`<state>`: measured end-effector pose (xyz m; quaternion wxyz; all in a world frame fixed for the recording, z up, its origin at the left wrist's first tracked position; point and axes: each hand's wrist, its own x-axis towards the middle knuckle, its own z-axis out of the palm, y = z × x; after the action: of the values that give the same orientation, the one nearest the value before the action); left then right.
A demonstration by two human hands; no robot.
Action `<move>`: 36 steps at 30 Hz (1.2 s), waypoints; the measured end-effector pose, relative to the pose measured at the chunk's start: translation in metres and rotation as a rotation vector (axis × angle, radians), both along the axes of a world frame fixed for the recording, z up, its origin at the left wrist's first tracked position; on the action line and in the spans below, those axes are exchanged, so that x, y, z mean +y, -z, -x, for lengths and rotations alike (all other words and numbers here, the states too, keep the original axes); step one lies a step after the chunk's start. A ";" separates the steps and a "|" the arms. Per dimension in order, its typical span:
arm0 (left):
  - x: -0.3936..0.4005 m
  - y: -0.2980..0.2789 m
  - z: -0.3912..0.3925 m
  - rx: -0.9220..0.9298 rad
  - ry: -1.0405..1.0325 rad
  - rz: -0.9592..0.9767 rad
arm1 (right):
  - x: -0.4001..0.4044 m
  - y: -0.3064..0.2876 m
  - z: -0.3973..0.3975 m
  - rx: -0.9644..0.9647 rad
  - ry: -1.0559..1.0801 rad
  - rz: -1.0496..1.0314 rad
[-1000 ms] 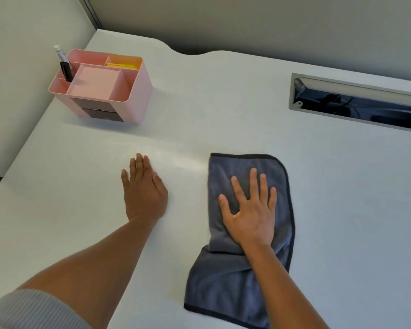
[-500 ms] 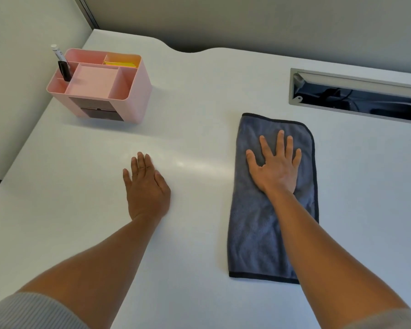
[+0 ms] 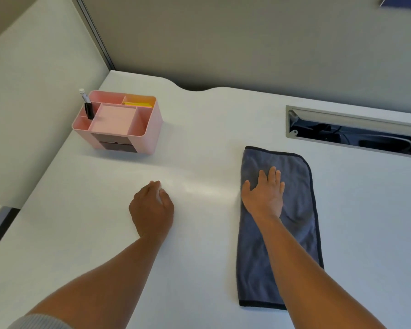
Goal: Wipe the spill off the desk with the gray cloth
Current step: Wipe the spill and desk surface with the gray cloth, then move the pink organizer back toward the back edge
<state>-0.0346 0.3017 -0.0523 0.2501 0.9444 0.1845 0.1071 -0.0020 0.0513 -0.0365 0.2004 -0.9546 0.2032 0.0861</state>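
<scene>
The gray cloth [image 3: 299, 217] lies flat on the white desk [image 3: 199, 269], a long strip running from near me toward the back. My right hand [image 3: 265, 195] presses palm-down on the cloth's far left part, fingers together and slightly bent. My left hand [image 3: 152, 210] rests on the bare desk to the left of the cloth, holding nothing, fingers loosely bent. Between the hands the desk shows a pale sheen [image 3: 199, 188]; I cannot make out any liquid.
A pink desk organizer [image 3: 138, 136] with a marker [image 3: 87, 104] stands at the back left. A cable slot [image 3: 356, 134] opens in the desk at the back right. Partition walls close off the back and left edges.
My right hand pushed the cloth away from me and to the right, and its bunched near end has drawn out flat. My left hand stayed put, its fingers bending slightly. The view tilted up.
</scene>
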 end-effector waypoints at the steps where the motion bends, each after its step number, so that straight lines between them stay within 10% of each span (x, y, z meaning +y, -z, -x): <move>1: 0.003 -0.007 -0.007 -0.007 -0.038 0.056 | 0.009 -0.004 -0.004 -0.025 -0.005 -0.022; 18: 0.125 -0.056 -0.132 -0.171 -0.725 0.738 | 0.199 -0.069 -0.109 0.120 -0.026 -0.637; 36: 0.166 -0.051 -0.169 -0.249 -0.645 0.639 | 0.249 -0.065 -0.147 0.081 0.104 -0.718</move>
<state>0.1348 0.4672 -0.0016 0.5023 0.6946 0.4610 0.2297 0.1448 0.3001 0.0282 0.5184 -0.8077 0.2161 0.1794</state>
